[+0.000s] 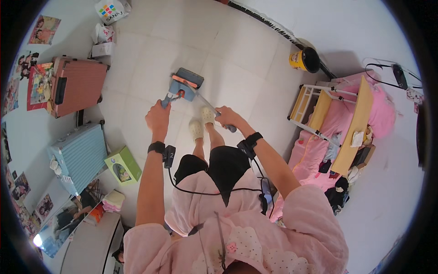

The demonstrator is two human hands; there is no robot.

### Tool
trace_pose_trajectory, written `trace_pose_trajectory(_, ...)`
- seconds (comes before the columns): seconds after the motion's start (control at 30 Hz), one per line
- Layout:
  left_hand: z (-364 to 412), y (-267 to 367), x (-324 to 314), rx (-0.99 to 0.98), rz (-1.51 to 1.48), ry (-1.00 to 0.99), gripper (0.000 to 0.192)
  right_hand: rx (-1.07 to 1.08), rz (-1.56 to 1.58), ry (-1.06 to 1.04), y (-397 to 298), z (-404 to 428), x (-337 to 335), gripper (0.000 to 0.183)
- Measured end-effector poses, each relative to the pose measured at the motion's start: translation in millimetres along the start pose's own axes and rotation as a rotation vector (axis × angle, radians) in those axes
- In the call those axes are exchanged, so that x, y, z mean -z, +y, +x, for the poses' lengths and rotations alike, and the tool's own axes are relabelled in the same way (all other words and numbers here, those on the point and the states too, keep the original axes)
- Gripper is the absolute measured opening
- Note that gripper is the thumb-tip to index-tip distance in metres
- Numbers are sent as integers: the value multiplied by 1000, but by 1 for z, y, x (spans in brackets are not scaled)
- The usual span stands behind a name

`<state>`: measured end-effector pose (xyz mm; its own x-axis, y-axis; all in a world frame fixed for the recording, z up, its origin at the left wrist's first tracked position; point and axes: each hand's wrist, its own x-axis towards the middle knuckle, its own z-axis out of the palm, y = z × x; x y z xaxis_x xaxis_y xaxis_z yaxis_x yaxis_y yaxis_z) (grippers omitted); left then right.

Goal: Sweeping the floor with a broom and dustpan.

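Note:
My left hand (158, 117) is closed around the grey handle of a small blue-grey tool (180, 89), which looks like a dustpan or scraper. My right hand (228, 117) grips the grey end of a long pole, with its knob showing below the fist. The pole runs up and left to an orange-and-grey flat head (187, 78), probably of a mop or broom, which meets the blue-grey piece in front of my feet. Whether the two pieces are pressed together I cannot tell. Both wrists wear black bands with small devices and a cable.
A pink suitcase (80, 85), a light blue suitcase (82, 156) and a green box (123, 165) line the left side. At the right are a yellow-and-black bucket (301, 60) and a wood-topped rack (354, 126) over pink bedding. Cream clogs (196, 130) are on my feet.

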<state>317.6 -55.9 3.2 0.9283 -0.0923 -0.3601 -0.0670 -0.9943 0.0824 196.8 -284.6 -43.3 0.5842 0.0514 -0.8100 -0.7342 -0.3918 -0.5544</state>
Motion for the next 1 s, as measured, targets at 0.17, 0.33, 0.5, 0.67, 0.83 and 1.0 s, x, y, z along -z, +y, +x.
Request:
trace_pose_trajectory(0.17,0,-8,1,-6,-11,-50,37,-23,57,3,-14,-44,5,55)
trace_pose_trajectory(0.33,-3,-3,-5,-25,-28,-8,37,-72,255,31,1,-80,39,55)
trace_pose_trajectory(0.5,-4,3,-4,-20,-43,-25,36,14,117,173,15,-59,64,52)
trace_pose_trajectory(0.67,-4,-4,-8,46,-33,-69,40,48,60,291,7,26,80,43)
trace_pose_trajectory(0.83,-10,7,-2,29,-2,-73,39,45,-162,435,10,96,86,24)
trace_pose_trajectory(1.0,-14,-3,-8,62,16,-75,38,-54,-144,289,1,104,52,22)
